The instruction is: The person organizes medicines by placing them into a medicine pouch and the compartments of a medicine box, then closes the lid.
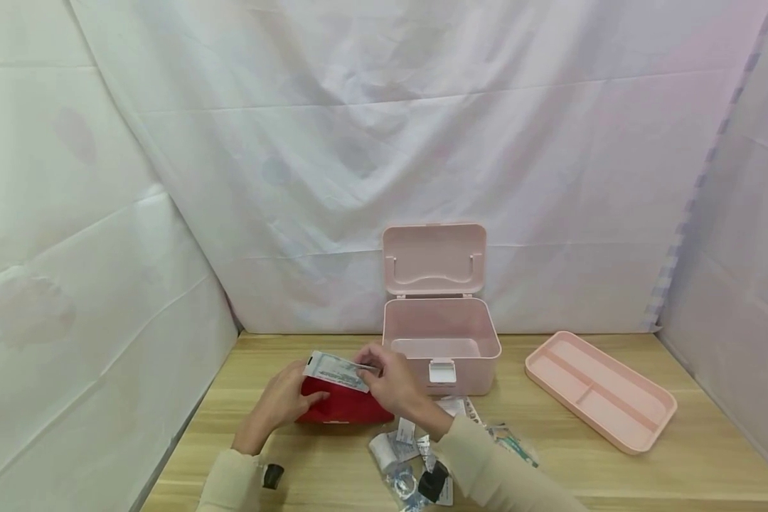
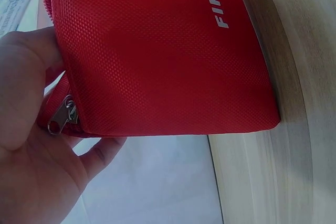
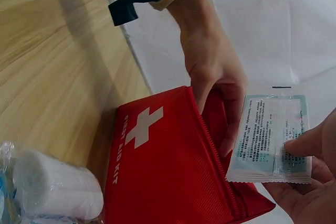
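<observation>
A red first aid pouch [image 1: 348,407] with a white cross and lettering stands on the table, its zipper open along the top. My left hand [image 1: 283,400] grips the pouch at its open edge, thumb on the near side, beside the metal zipper pull [image 2: 62,115]. Between the thumb and fingers of my right hand [image 1: 393,384] is a flat printed sachet [image 3: 270,135] with crimped ends. It is held over the pouch's opening, overlapping the zipper edge in the right wrist view. The pouch's inside is mostly hidden.
Behind stands a pink box [image 1: 461,380] with its lid [image 1: 435,259] raised. A pink divided tray [image 1: 614,398] lies at the right. Below my right forearm are a white bandage roll [image 1: 382,453] and several small packets [image 1: 404,432]. White cloth [image 1: 333,178] hangs around the table.
</observation>
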`<state>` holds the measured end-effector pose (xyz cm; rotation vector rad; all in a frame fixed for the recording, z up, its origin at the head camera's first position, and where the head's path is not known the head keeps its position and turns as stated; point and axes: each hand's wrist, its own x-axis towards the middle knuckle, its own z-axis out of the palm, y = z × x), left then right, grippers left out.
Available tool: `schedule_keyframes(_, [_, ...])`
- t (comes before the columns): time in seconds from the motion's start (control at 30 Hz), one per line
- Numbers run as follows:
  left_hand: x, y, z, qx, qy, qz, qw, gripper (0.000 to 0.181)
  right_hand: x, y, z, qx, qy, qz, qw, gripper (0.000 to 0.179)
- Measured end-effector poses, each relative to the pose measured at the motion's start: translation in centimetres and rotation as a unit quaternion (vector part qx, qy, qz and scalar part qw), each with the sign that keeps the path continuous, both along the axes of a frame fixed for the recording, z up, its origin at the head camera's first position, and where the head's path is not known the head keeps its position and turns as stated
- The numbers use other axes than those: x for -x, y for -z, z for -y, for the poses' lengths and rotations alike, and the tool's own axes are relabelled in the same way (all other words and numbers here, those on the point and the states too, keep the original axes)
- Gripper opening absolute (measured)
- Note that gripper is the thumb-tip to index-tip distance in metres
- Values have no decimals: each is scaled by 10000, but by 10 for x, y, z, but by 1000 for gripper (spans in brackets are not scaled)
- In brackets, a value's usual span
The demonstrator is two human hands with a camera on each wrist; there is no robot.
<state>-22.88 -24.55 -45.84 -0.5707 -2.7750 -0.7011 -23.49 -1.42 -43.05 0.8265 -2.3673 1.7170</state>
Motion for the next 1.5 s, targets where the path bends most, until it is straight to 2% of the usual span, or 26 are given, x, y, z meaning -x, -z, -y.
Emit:
schedule_keyframes(0.33, [5, 0, 6, -148, 189, -171, 9996, 53, -4, 4, 3, -410, 126, -619, 9972, 16])
schedule_keyframes(0.47, [5, 0, 6, -179, 198, -135, 9996, 55, -4, 7, 6, -845, 202, -1042, 9908, 17])
schedule_keyframes(0.6, [5, 1, 5, -139, 191, -167, 9996, 56, -4, 8, 10, -1288, 319, -1265, 9830, 14])
schedule_keyframes(0.8, [4, 1, 4, -64, 280, -157, 9995, 57, -6, 6, 14, -1850, 545, -1349, 9719, 12])
schedule_keyframes(0.97, [5, 3, 5, 2, 370, -239, 9990, 57, -5, 6, 19, -2243, 532, -1221, 9654, 15])
schedule_keyframes(1.1, [4, 4, 6, -1, 371, -195, 9991, 57, -4, 9, 22, -2558, 502, -1396, 9553, 20])
schedule_keyframes(1.27, [4, 3, 6, -21, 343, -60, 9994, 57, -2, 12, 29, -2782, 570, -1630, 9449, 18])
schedule_keyframes(1.37, [5, 2, 6, 30, 373, -89, 9993, 57, 1, 13, 34, -3007, 607, -1515, 9397, 17])
schedule_keyframes(1.5, [5, 2, 5, 109, 371, -111, 9992, 58, 3, 14, 39, -3300, 525, -1158, 9354, 18])
